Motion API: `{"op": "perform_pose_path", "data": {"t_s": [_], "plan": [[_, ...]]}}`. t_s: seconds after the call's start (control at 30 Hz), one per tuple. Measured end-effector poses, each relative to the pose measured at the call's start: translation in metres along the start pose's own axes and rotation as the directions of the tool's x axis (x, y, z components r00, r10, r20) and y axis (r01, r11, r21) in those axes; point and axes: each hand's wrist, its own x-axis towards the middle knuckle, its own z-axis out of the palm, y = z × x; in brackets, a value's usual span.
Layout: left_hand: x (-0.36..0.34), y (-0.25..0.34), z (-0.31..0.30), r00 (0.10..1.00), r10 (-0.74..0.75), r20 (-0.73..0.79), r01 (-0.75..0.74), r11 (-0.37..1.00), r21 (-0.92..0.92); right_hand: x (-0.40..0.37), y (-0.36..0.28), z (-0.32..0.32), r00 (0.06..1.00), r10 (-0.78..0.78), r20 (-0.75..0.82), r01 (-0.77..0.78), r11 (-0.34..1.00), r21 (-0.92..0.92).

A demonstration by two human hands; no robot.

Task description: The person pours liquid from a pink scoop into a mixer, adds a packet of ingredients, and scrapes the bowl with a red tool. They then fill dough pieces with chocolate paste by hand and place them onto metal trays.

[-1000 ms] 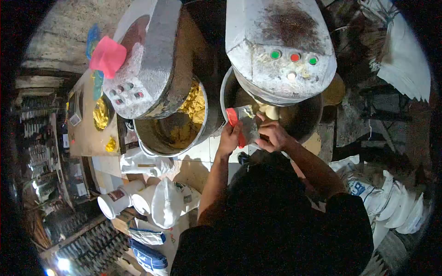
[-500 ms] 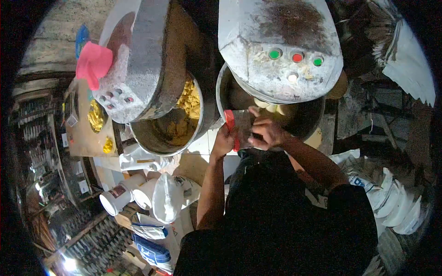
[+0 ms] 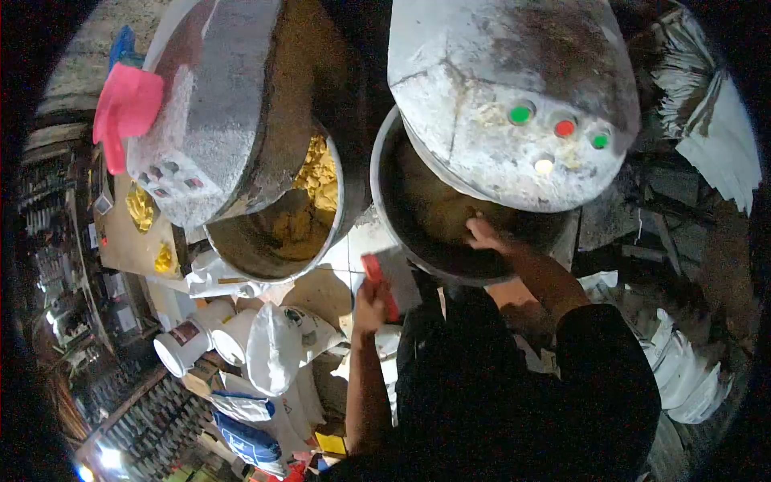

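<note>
My left hand (image 3: 370, 308) is closed around the red handle of a dough scraper (image 3: 399, 278), its flat blade pointing to the right beside the right-hand mixing bowl. My right hand (image 3: 484, 234) reaches over the near rim into that mixing bowl (image 3: 385, 221), under the mixer head (image 3: 514, 165). Some of its fingers stretch forward, apart from one another, and nothing shows in them. The bowl's inside is dark, so what lies under the fingers is hard to make out.
A second mixer (image 3: 201, 153) stands at left over a bowl (image 3: 336, 229) with yellow dough (image 3: 316, 181). A pink jug (image 3: 128, 104) rests on it. White buckets (image 3: 181, 349) and sacks (image 3: 277, 349) crowd the floor at lower left; more sacks (image 3: 683, 369) lie at right.
My hands have come apart. The left has moved down and left with the dough scraper; the right has gone from beside the blade into the bowl. The view has shifted.
</note>
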Motion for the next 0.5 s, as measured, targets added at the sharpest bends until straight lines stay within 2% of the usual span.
{"op": "perform_pose_path", "data": {"t_s": [0.03, 0.07, 0.1, 0.13, 0.17, 0.2, 0.23, 0.27, 0.3, 0.33, 0.37, 0.4, 0.43, 0.47, 0.5], "plan": [[-0.011, -0.010, 0.002, 0.997, 0.014, -0.080, -0.023, 0.993, -0.114, 0.002, 0.001, -0.001, 0.973, 0.034, 0.228, -0.045, 0.998, 0.043], [-0.020, -0.026, -0.005, 0.997, -0.031, -0.068, 0.021, 0.989, -0.148, 0.002, 0.002, 0.001, 0.891, 0.048, 0.451, -0.094, 0.992, 0.082], [-0.028, -0.044, -0.013, 0.995, -0.078, -0.055, 0.067, 0.980, -0.185, -0.002, 0.008, 0.009, 0.924, 0.155, 0.350, -0.256, 0.930, 0.264], [-0.036, -0.054, -0.017, 0.991, -0.128, -0.042, 0.116, 0.969, -0.219, -0.011, 0.012, 0.025, 0.921, 0.281, 0.271, -0.379, 0.807, 0.452], [-0.040, -0.063, -0.020, 0.999, -0.034, -0.038, 0.029, 0.993, -0.116, -0.014, 0.014, 0.044, 0.885, 0.416, 0.210, -0.448, 0.635, 0.629], [-0.044, -0.067, -0.024, 0.998, 0.062, -0.024, -0.062, 0.998, -0.005, -0.016, 0.014, 0.067, 0.817, 0.550, 0.176, -0.454, 0.423, 0.784], [-0.051, -0.056, -0.024, 0.999, 0.035, -0.038, -0.036, 0.999, -0.017, -0.011, 0.002, 0.080, 0.719, 0.671, 0.181, -0.400, 0.186, 0.898], [-0.057, -0.044, -0.024, 0.999, 0.008, -0.052, -0.010, 0.999, -0.031, -0.010, -0.003, 0.086, 0.712, 0.660, 0.240, -0.485, 0.214, 0.848], [-0.065, -0.045, -0.028, 0.996, -0.017, -0.083, 0.010, 0.997, -0.074, 0.003, -0.015, 0.076, 0.720, 0.619, 0.314, -0.627, 0.385, 0.678], [-0.070, -0.049, -0.031, 0.994, -0.036, -0.106, 0.023, 0.993, -0.119, 0.019, -0.028, 0.053, 0.701, 0.561, 0.441, -0.706, 0.637, 0.311], [-0.076, -0.049, -0.034, 0.991, -0.054, -0.125, 0.033, 0.986, -0.164, 0.033, -0.038, 0.035, 0.656, 0.524, 0.543, -0.642, 0.766, 0.035], [-0.079, -0.030, -0.036, 0.976, -0.110, -0.187, 0.101, 0.993, -0.057, 0.044, -0.046, 0.020, 0.623, 0.510, 0.593, -0.604, 0.795, -0.050], [-0.079, -0.030, -0.044, 0.984, -0.036, -0.177, 0.018, 0.995, -0.100, 0.051, -0.052, 0.003, 0.599, 0.502, 0.624, -0.599, 0.798, -0.066], [-0.073, -0.038, -0.054, 0.983, 0.042, -0.178, -0.069, 0.987, -0.147, 0.059, -0.057, -0.017, 0.602, 0.493, 0.628, -0.654, 0.756, 0.033], [-0.068, -0.008, -0.054, 0.981, 0.040, -0.192, -0.069, 0.987, -0.144, 0.042, -0.056, -0.016, 0.714, 0.469, 0.519, -0.700, 0.472, 0.536]]}}
